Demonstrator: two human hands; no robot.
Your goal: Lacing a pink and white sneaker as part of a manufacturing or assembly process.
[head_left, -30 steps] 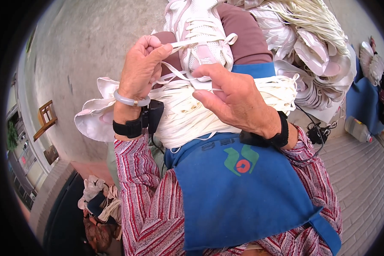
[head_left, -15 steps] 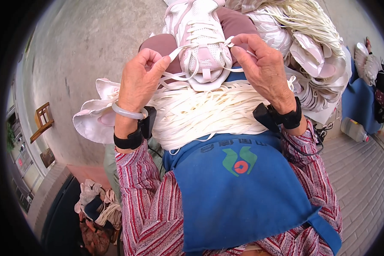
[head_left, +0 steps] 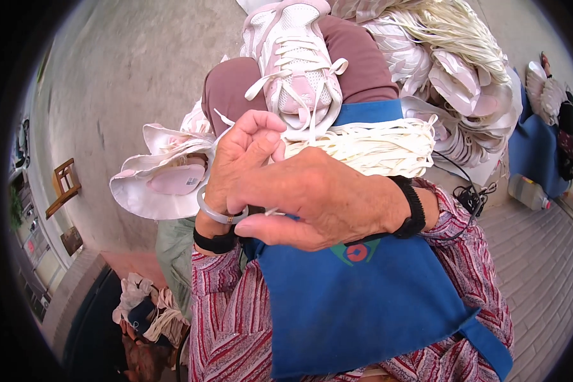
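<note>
My right hand [head_left: 318, 191] crosses over my left wrist, beside its white bangle [head_left: 213, 210]. Its thumb and forefinger are apart, with a short white strand in the gap; the other fingers are hidden. Curled into a loose fist, my left hand [head_left: 248, 143] hides whatever may be in it. A white lace [head_left: 223, 118] sticks out beside it. Just beyond, a pink and white sneaker [head_left: 299, 70] rests between my knees, toe toward me, its lace ends looped out to both sides. A bundle of cream laces [head_left: 369, 148] lies across my lap, partly covered by my hands.
Pale shoe uppers [head_left: 165, 181] hang at my left knee. To the right, more uppers [head_left: 455, 83] are stacked under a hank of laces [head_left: 452, 38]. A clear plastic bottle [head_left: 527, 192] lies on the floor beside a black cable [head_left: 471, 197]. A wooden stool [head_left: 63, 184] is far left.
Both hands have let go of the sneaker's laces and come down toward me. The right one has swung left across the left wrist. Lace loops now stand free on the sneaker.
</note>
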